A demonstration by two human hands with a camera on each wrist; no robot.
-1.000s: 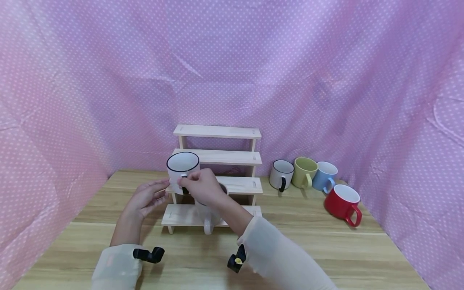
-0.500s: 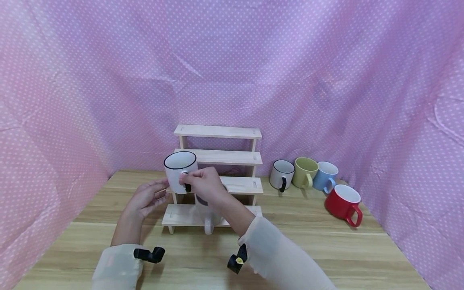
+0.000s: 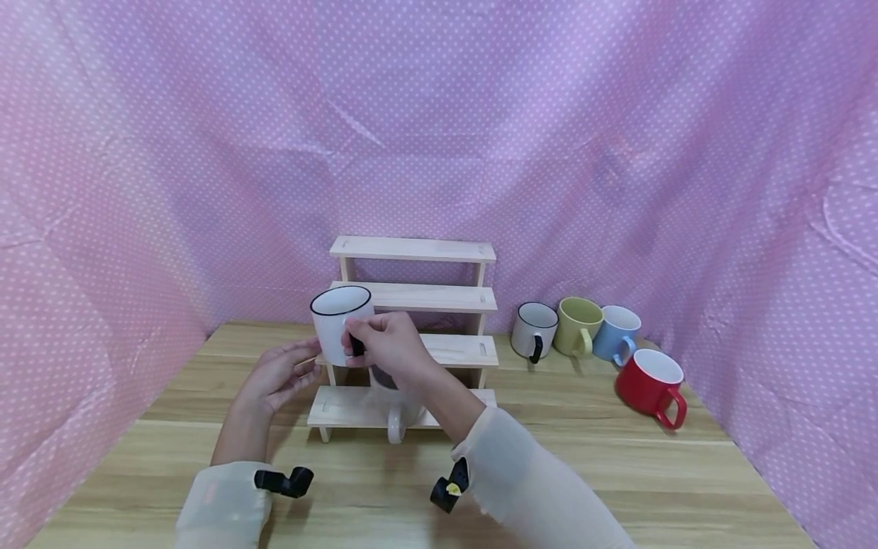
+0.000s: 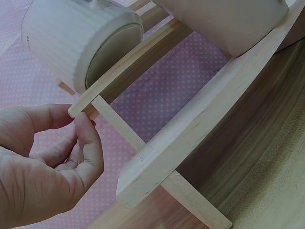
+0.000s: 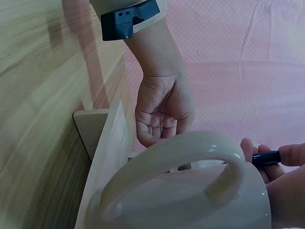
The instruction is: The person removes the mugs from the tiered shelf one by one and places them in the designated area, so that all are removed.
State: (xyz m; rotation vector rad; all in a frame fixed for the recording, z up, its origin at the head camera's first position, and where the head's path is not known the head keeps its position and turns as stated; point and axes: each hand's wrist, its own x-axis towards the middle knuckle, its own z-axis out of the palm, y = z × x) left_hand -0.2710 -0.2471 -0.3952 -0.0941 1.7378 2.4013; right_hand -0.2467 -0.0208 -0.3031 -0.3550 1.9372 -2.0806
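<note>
Pinching its handle (image 3: 357, 345), the right hand (image 3: 398, 349) holds a white mug (image 3: 330, 329); the left hand (image 3: 277, 374) pinches the stand (image 3: 432, 296) at left, apparently steadying it.

Loose cream long sleeves (image 3: 535, 476), black angular wrist-camera mounts (image 3: 283, 482) well behind the fingers (image 4: 91, 148), small yellow mark (image 3: 453, 489) on the right mount

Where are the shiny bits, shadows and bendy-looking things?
Head view: soft shadow on the wood-grained table just below the black left-wrist gadget; left wrist view: the pale wooden shelf board looks bendy, maybe from the lens; right wrist view: tiny glints on the white ceramic mug handle, and a dark shadow stripe on the table.
</note>
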